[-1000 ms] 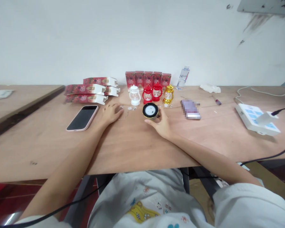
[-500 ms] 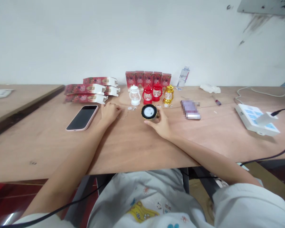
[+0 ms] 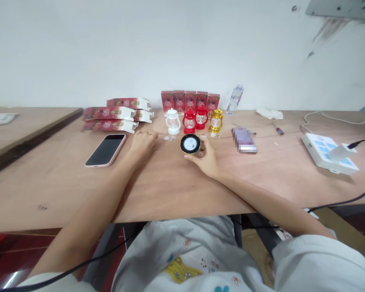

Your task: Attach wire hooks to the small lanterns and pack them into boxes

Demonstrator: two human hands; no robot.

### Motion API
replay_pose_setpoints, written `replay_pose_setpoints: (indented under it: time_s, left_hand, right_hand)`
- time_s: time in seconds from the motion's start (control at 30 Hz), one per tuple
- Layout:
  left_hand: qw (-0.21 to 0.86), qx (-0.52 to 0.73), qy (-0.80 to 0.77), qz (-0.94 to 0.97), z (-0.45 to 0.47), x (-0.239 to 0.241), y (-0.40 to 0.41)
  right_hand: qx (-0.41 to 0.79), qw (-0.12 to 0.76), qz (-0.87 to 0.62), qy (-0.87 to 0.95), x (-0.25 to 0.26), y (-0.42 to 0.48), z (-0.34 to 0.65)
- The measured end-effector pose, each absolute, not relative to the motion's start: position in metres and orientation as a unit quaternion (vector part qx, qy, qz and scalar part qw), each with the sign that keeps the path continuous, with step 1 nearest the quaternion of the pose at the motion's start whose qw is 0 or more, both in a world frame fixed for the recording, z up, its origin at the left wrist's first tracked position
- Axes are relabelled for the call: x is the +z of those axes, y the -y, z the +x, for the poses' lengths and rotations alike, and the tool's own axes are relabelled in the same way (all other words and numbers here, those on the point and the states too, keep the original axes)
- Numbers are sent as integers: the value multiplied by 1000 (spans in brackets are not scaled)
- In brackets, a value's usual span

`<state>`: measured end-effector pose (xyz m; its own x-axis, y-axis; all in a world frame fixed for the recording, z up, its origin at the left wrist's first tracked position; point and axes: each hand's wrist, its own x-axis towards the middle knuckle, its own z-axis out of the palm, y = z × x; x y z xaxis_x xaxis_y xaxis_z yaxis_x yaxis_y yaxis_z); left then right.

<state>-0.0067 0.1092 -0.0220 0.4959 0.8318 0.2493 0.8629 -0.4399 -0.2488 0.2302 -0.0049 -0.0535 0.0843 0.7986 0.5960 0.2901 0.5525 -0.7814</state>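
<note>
My right hand (image 3: 207,159) is closed round a small dark lantern (image 3: 182,144) with a gold rim. Its round base faces me and shows a white disc in the middle; the rest of it is hidden behind. To the left, my left hand (image 3: 143,142) rests on the table with curled fingers, and what they hold, if anything, is hidden. A thin pale string (image 3: 159,147) lies beside its fingertips. Behind the hands stand a white lantern (image 3: 172,122), two red lanterns (image 3: 189,121) and a gold lantern (image 3: 215,121). Small loose bits (image 3: 169,138) lie in front of them.
Red boxes (image 3: 185,99) stand in a row by the wall, with open boxes (image 3: 111,113) stacked left. A pink-edged phone (image 3: 106,151), another phone (image 3: 245,140), a bottle (image 3: 235,99), tissue (image 3: 269,113), a red-handled tool (image 3: 280,131) and a power strip (image 3: 330,154) lie around.
My left hand has turned slightly, its knuckles now facing up more, and shifted a little to the right. The lantern in my right hand has hardly moved.
</note>
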Motion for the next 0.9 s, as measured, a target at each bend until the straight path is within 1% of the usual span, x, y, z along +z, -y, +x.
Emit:
replay_pose_setpoints:
  time_s: [0.23, 0.33, 0.43, 0.5, 0.57, 0.67, 0.77, 0.9]
  left_hand:
    - [139, -119, 504, -844, -7, -16, -104]
    - [129, -241, 484, -831, -1, -8, -92]
    - [141, -412, 387, -813, 10, 2, -70]
    - [169, -462, 322, -809, 19, 9, -51]
    - [187, -466, 272, -821, 27, 15, -34]
    - [197, -430, 205, -857, 37, 15, -20]
    - [219, -420, 161, -866, 43, 8, -21]
    - [255, -436, 119, -855, 45, -1, -30]
  right_hand:
    - [204, 596, -422, 652, -53, 5, 230]
    - [198, 594, -422, 656, -53, 5, 230]
    - [190, 595, -431, 651, -52, 5, 230]
    - [180, 596, -444, 644, -51, 5, 230]
    - [168, 595, -457, 639, -50, 6, 230]
    - [153, 588, -475, 637, -49, 6, 231]
    - [141, 583, -488, 635, -50, 5, 232]
    - [130, 576, -490, 641, -51, 4, 232]
